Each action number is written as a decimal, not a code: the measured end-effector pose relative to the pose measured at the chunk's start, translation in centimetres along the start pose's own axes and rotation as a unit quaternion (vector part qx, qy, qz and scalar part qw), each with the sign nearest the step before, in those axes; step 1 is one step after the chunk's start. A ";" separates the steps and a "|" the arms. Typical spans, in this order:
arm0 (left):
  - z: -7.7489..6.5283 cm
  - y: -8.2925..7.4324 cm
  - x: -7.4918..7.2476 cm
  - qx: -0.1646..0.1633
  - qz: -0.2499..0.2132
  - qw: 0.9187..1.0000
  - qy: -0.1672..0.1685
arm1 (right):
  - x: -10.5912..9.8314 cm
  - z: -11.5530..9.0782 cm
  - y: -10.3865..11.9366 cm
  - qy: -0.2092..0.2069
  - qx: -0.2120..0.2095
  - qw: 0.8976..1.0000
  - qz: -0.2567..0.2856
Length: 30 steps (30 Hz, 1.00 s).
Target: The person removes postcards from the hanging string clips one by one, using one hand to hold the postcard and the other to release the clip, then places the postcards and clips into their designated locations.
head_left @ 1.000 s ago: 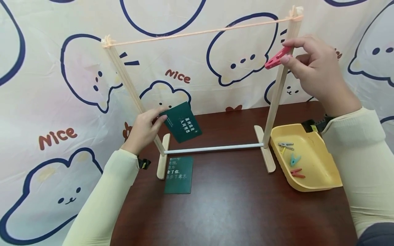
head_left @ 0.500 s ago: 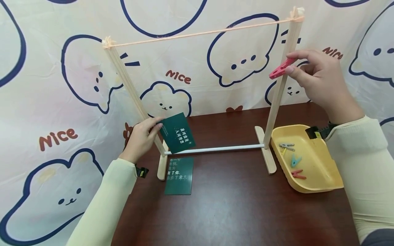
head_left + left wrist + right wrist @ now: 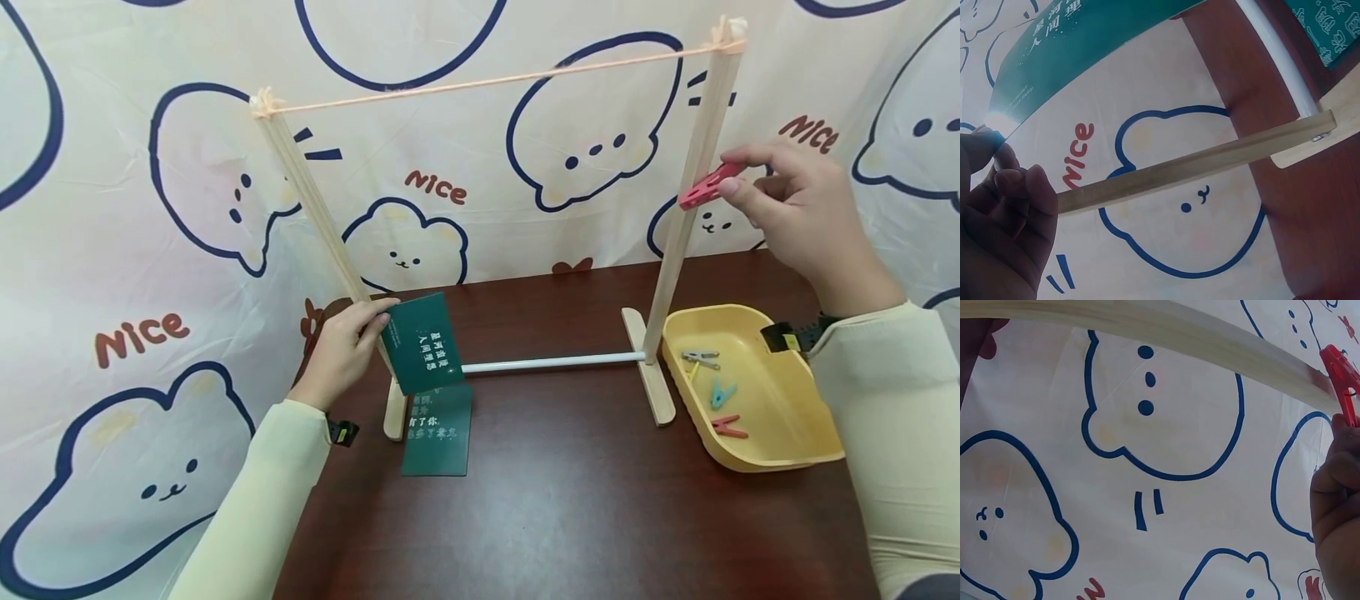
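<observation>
My left hand (image 3: 341,348) pinches a dark green card (image 3: 423,343) with white lettering by its upper left corner, in front of the rack's left post. In the left wrist view the card (image 3: 1079,47) hangs from the thumb and finger. Below it, a second green card (image 3: 438,442) lies on the table, its top covered by the held one. Near the right post, my right hand (image 3: 810,217) pinches a red clothespin (image 3: 708,187) by its handle end. The right wrist view shows this clothespin (image 3: 1340,378) at its right edge, apart from the card.
A wooden rack has a left post (image 3: 315,204), a right post (image 3: 693,192), a string (image 3: 487,82) tied between their tops and a white bar (image 3: 555,362) low down. At right stands a yellow basin (image 3: 795,417) with several clothespins. A patterned sheet (image 3: 247,333) hangs behind.
My left hand has lowered the card and brought it left, so it now overlaps the card on the table. My right hand has moved down and slightly right with the red clothespin.
</observation>
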State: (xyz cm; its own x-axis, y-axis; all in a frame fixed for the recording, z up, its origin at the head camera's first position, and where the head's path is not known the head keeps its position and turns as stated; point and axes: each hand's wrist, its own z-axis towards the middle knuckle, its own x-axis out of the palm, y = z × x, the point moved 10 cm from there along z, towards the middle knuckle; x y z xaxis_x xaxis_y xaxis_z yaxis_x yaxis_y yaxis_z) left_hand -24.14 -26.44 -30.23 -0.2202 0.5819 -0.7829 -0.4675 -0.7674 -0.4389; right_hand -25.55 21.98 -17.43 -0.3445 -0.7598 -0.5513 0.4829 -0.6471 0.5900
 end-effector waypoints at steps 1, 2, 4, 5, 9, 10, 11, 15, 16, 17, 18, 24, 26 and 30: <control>-0.1 0.1 0.0 -0.002 0.001 1.000 0.000 | 0.0 -0.1 -0.2 0.002 0.002 1.000 -0.002; -0.2 0.2 0.1 -0.004 0.001 1.000 0.002 | 0.0 -0.1 -0.4 0.003 0.005 1.000 -0.004; -0.4 0.4 0.2 -0.010 0.001 1.000 0.006 | 0.0 -0.4 -0.8 0.007 0.017 1.000 -0.011; -0.5 0.5 0.3 -0.012 0.001 1.000 0.008 | 0.1 -0.5 -1.0 0.009 0.022 1.000 -0.011; -0.8 1.0 0.6 -0.027 -0.009 0.999 0.015 | 0.2 -1.2 -2.1 0.010 0.046 0.999 -0.007; -0.9 1.1 0.7 -0.030 -0.012 0.999 0.016 | 0.2 -1.4 -2.3 0.009 0.049 0.999 -0.007; -1.1 1.2 0.7 -0.033 -0.015 0.999 0.018 | 0.3 -1.6 -2.6 0.008 0.052 0.999 -0.005; -1.5 1.5 1.0 -0.042 -0.020 0.999 0.022 | 0.4 -2.2 -3.6 0.008 0.067 0.998 -0.005; -1.6 1.6 1.0 -0.044 -0.019 0.999 0.022 | 0.4 -2.3 -3.8 0.008 0.070 0.998 -0.004; -1.6 1.7 1.0 -0.045 -0.020 0.999 0.021 | 0.4 -2.4 -3.9 0.007 0.071 0.997 -0.003; -1.7 1.8 1.0 -0.045 -0.020 0.999 0.022 | 0.3 -2.5 -4.0 0.006 0.073 0.997 -0.003; -2.0 2.0 1.5 -0.043 -0.021 0.998 0.028 | 0.3 -3.1 -4.6 0.004 0.066 0.998 -0.009; -2.2 2.1 1.6 -0.045 -0.021 0.998 0.030 | 0.3 -3.3 -4.9 0.003 0.061 0.998 -0.006; -2.4 2.2 1.8 -0.049 -0.018 0.998 0.036 | 0.4 -3.8 -5.5 0.008 0.065 0.998 -0.005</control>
State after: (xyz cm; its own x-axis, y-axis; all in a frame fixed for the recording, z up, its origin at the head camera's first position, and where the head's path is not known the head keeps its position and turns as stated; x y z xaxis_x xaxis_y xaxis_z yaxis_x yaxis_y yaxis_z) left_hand -23.46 -27.68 -33.69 -0.1419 0.5911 -0.7940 -0.3868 -0.7715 -0.5052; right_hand -25.30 25.48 -23.17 -0.3361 -0.7524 -0.5665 0.3707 -0.6586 0.6548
